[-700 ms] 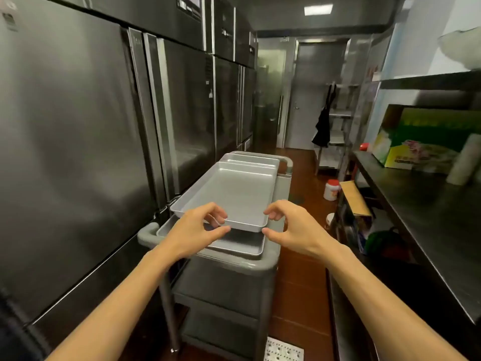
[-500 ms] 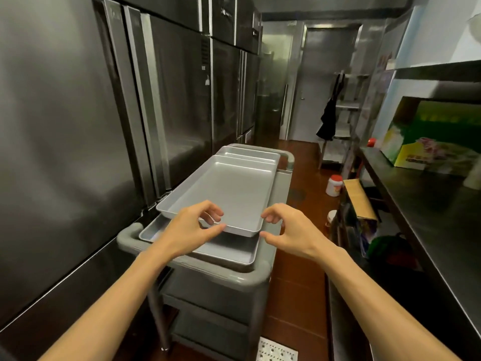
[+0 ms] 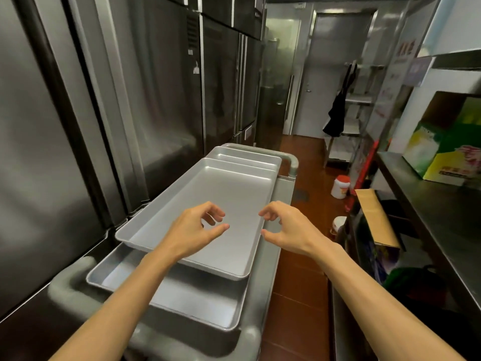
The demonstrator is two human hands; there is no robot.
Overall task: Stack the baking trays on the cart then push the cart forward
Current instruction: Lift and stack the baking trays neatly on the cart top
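Narrow kitchen aisle: two bare hands above stacked baking trays on a cart.

Top tray (image 3: 216, 204), shallow bare metal, lies askew on the bottom tray (image 3: 179, 298), its near edge overhanging that tray's floor; a third tray's (image 3: 247, 158) rim shows at the far end. All sit on the grey cart (image 3: 263, 287), rounded handle (image 3: 67, 290) at the near left corner, tube rail (image 3: 292, 165) at the far right. Left hand (image 3: 192, 227) and right hand (image 3: 289, 225) hover over the top tray, fingers (image 3: 217, 212) curled but parted, gripping nothing. Steel refrigerator doors (image 3: 156, 95) line the left just beside the cart. Right: dark worktop (image 3: 442, 204) carrying a green-yellow carton (image 3: 447, 149); white red-lidded tub (image 3: 340, 187) on the red-brown floor (image 3: 296, 308); black apron (image 3: 338, 110) hanging near the far door (image 3: 335, 74).
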